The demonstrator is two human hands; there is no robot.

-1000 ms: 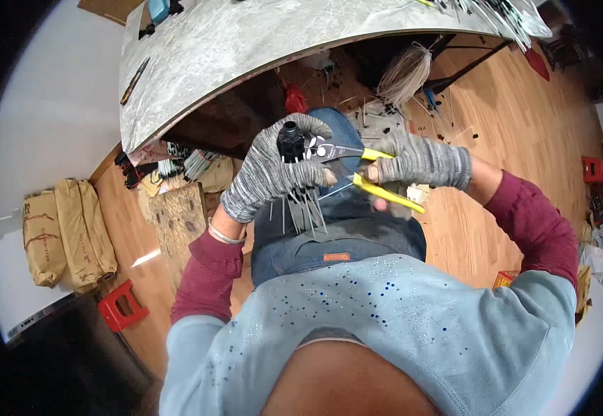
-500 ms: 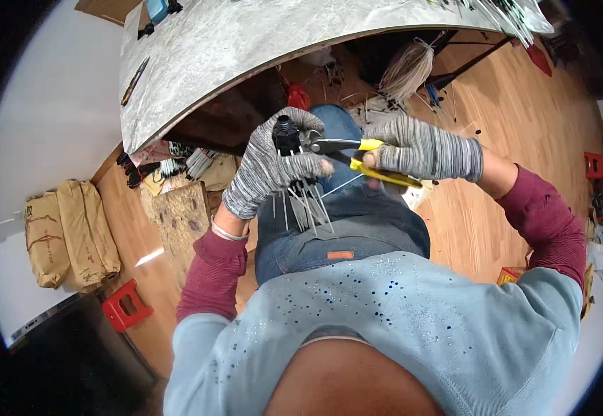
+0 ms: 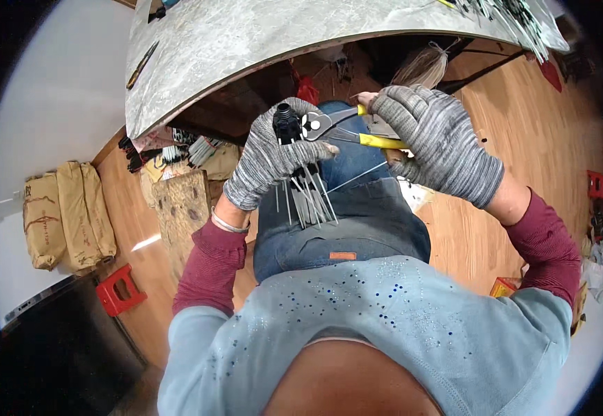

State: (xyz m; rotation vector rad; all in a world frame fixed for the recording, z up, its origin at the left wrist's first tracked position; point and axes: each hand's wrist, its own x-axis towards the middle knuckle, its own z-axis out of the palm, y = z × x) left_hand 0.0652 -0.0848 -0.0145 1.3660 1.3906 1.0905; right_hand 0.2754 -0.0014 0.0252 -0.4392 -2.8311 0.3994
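My left hand, in a grey knitted glove with bare fingertips, is closed round a black ribbed plastic fitting. Several thin pale rods hang below it over my lap. My right hand, gloved the same way, grips yellow-handled pliers with the handles spread apart. The metal head of the pliers lies right beside the fitting; whether its jaws touch it I cannot tell. One thin pale rod slants across my jeans between the two hands.
A grey marbled table stands ahead, with a dark pen-like tool on its left and rod bundles at its far right. A wooden stool, brown sacks and a red plastic stool are to my left.
The pliers' handles have spread wider, and my right hand has turned, its fingers now higher round the upper handle. My left hand keeps its hold on the fitting.
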